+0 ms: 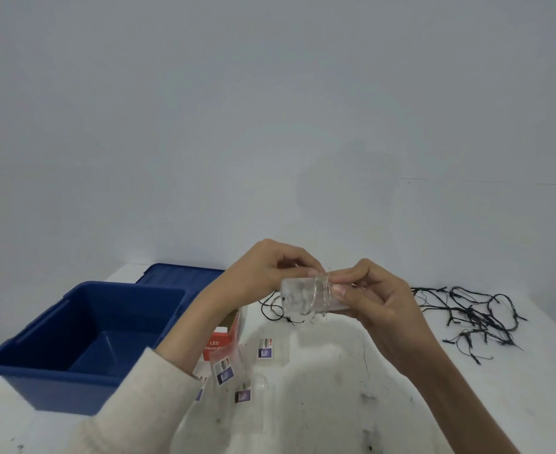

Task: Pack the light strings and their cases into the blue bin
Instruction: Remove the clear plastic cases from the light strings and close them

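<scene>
**While both hands hold a clear case, the bin stands open at the left**

Where the two hands meet above the middle of the counter [467, 404], they hold one clear case [298, 299] in the air between them. The left hand [263, 270] grips the left end of the case with curled fingers, coming from above. The right hand [378, 303] pinches the right end between thumb and fingers. A thin wire [322, 290] is wound in some loops around the case, close to the right thumb. I cannot tell if a fingertip touches the wire itself.

The bin [40, 365] sits on the left part of the counter, near the left arm in its pale sleeve [145, 388], and its blue floor is visible. Its lid [178, 275] lies just behind it.

Under the left forearm a red box [221, 342] with the word "LED" lies on the counter, partly hidden. Small cases [265, 348] with printed labels lie beside and in front of this box, below the hands.

A black string [473, 319] lies loose and tangled on the right side of the counter, well apart from the bin. One part of it reaches below the held case.
</scene>
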Motion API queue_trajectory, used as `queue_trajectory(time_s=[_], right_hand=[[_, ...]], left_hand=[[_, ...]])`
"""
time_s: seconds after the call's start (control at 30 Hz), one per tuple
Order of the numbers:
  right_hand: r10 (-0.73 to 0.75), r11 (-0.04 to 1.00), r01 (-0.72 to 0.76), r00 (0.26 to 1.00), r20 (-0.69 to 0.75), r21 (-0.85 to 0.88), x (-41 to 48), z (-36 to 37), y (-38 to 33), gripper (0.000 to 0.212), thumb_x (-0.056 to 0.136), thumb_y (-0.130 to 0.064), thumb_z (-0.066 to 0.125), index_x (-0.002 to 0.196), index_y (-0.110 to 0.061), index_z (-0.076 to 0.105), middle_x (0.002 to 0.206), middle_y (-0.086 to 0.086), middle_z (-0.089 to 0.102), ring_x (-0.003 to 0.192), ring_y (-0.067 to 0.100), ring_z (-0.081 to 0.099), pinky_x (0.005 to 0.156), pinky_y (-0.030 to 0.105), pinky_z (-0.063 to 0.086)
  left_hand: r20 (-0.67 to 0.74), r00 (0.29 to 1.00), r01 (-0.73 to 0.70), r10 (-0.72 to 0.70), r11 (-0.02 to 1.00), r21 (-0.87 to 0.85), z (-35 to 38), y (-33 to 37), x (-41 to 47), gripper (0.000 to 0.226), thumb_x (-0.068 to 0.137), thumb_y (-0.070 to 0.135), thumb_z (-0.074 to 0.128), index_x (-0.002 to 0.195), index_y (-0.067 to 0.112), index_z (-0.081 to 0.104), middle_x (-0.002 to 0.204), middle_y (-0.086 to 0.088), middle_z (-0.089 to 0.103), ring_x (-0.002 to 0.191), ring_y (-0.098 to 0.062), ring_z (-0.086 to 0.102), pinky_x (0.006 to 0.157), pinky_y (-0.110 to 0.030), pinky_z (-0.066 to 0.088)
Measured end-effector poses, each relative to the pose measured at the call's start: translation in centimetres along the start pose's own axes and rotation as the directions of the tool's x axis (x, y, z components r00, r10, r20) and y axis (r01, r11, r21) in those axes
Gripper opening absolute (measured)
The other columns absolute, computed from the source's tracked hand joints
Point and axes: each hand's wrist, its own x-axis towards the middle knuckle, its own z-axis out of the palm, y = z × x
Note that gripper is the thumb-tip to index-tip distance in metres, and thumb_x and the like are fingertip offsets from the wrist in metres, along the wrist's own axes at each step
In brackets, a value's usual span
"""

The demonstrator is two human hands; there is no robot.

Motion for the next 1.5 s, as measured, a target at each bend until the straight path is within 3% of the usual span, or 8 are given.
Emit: queue_trajectory(time_s=[0.23,0.4,0.6,0.83,1.0,1.2,1.3,1.5], right_hand=[[-0.026,1.000,0.027,0.985,-0.168,0.008,0.6,0.6,0.3,0.014,0.072,-0.008,0.071,0.066,-0.019,0.066,0.081,0.005,0.070,0.077,0.021,0.067,0.076,0.037,0.057],[-0.089,0.995,0.072,0.963,-0.255,-0.076,0.5,1.4,0.2,0.015,0.084,0.006,0.059,0.076,-0.007,0.060,0.072,-0.004,0.069,0.066,0.015,0.067,0.057,0.017,0.051],[-0.135,0.981,0.081,0.937,-0.322,-0.175,1.0,1.2,0.0,0.017,0.084,0.000,0.063,0.075,-0.015,0.064,0.070,-0.004,0.064,0.075,0.014,0.063,0.084,0.043,0.053],[-0.132,0.971,0.046,0.920,-0.369,-0.233,1.0,0.8,0.8,0.014,0.085,-0.003,0.063,0.076,-0.014,0.063,0.082,-0.003,0.070,0.085,0.018,0.068,0.087,0.040,0.054],[-0.169,0.946,0.042,0.911,-0.377,-0.322,0.9,0.7,1.3,0.026,0.085,-0.004,0.064,0.070,-0.025,0.064,0.084,0.009,0.069,0.090,0.026,0.067,0.088,0.053,0.051],[-0.205,0.900,0.046,0.923,-0.327,-0.434,0.7,0.8,1.8,0.025,0.085,-0.006,0.065,0.069,-0.025,0.063,0.078,-0.008,0.069,0.086,0.023,0.064,0.085,0.047,0.053],[-0.225,0.858,0.053,0.933,-0.281,-0.510,0.5,1.0,1.7,0.023,0.085,-0.003,0.064,0.070,-0.021,0.061,0.074,-0.020,0.066,0.078,0.007,0.061,0.076,0.020,0.050],[-0.154,0.857,0.039,0.971,-0.183,-0.514,0.1,0.8,1.4,0.027,0.082,0.003,0.063,0.070,-0.020,0.063,0.078,-0.010,0.068,0.079,0.010,0.064,0.071,0.022,0.053]], left_hand=[[-0.097,0.986,0.102,-0.135,0.954,-0.283,2.1,-0.8,-1.1,0.021,0.083,-0.007,0.059,0.089,0.008,0.073,0.067,-0.008,0.070,0.057,-0.011,0.067,0.062,-0.018,0.052],[-0.065,0.949,0.212,-0.308,0.777,-0.593,3.4,-0.9,-1.7,0.015,0.090,0.000,0.054,0.092,0.003,0.069,0.080,-0.012,0.072,0.064,-0.015,0.070,0.063,-0.021,0.057],[0.074,0.925,0.336,-0.373,0.709,-0.620,4.2,-0.5,-2.7,0.014,0.087,0.011,0.061,0.098,0.007,0.069,0.087,-0.005,0.075,0.070,-0.015,0.072,0.064,-0.020,0.056],[0.036,0.936,0.338,-0.350,0.869,-0.362,4.9,1.0,-3.4,0.025,0.091,0.009,0.058,0.112,-0.002,0.064,0.081,-0.009,0.071,0.054,-0.014,0.067,0.059,-0.020,0.055],[-0.019,0.955,0.295,-0.295,0.947,0.129,4.7,2.2,-4.0,0.025,0.095,0.013,0.048,0.115,0.008,0.063,0.079,-0.002,0.069,0.053,-0.007,0.063,0.047,-0.008,0.041],[-0.118,0.973,0.221,-0.199,0.646,0.731,4.5,3.3,-4.3,0.025,0.096,0.022,0.035,0.087,0.010,0.056,0.075,-0.003,0.053,0.076,-0.024,0.055,0.066,-0.033,0.044],[-0.091,0.978,0.181,-0.186,0.552,0.814,4.2,4.4,-4.7,0.024,0.098,0.020,0.034,0.075,0.015,0.040,0.077,-0.002,0.040,0.074,-0.023,0.042,0.063,-0.030,0.030],[0.010,0.996,-0.052,0.090,0.482,0.875,2.2,4.2,-3.9,0.020,0.098,0.015,0.041,0.102,0.020,0.060,0.092,0.004,0.054,0.093,-0.018,0.052,0.072,-0.032,0.043]])
